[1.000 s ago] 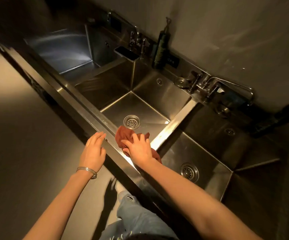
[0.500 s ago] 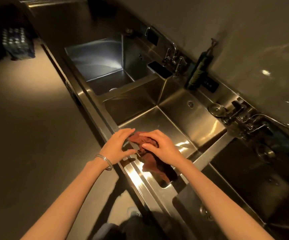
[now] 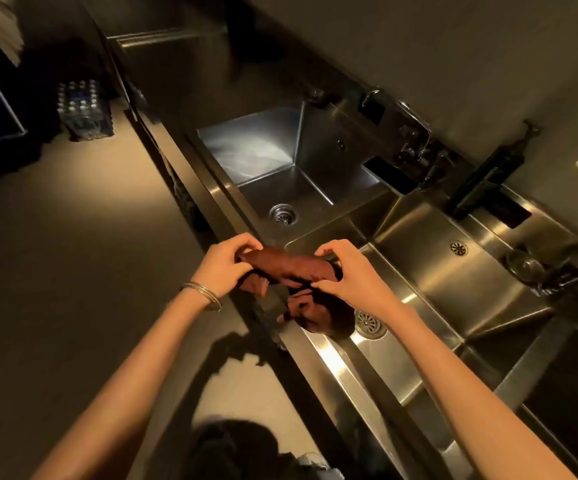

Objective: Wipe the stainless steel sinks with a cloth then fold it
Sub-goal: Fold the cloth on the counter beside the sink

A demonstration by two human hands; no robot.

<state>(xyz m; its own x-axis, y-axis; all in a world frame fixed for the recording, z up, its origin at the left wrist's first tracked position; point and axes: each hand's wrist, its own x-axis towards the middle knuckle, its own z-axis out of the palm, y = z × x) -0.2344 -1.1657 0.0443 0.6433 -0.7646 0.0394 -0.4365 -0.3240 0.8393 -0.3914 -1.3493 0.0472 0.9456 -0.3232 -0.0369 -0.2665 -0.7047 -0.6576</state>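
Note:
A rust-red cloth [image 3: 291, 266] is stretched between my two hands above the front rim of the steel sinks [image 3: 329, 355]. My left hand [image 3: 223, 268], with bangles at the wrist, pinches the cloth's left end. At the right end, my right hand [image 3: 353, 278] pinches the cloth between fingers and thumb. The cloth's lower part hangs crumpled and is mirrored in the steel below. The middle basin [image 3: 429, 271] lies under my right hand, its drain [image 3: 370, 323] partly hidden by the cloth. The left basin [image 3: 298, 188] sits beyond.
Taps [image 3: 415, 140] and a dark bottle [image 3: 484, 178] stand along the back ledge by the wall. A small dish [image 3: 526, 265] sits at the right. A pack of bottles [image 3: 83, 109] rests on the floor at the far left. A third basin lies at the right edge.
The cloth has been lifted off the sink rim and both hands now hold it stretched between them. The view has swung left, bringing the left basin into sight.

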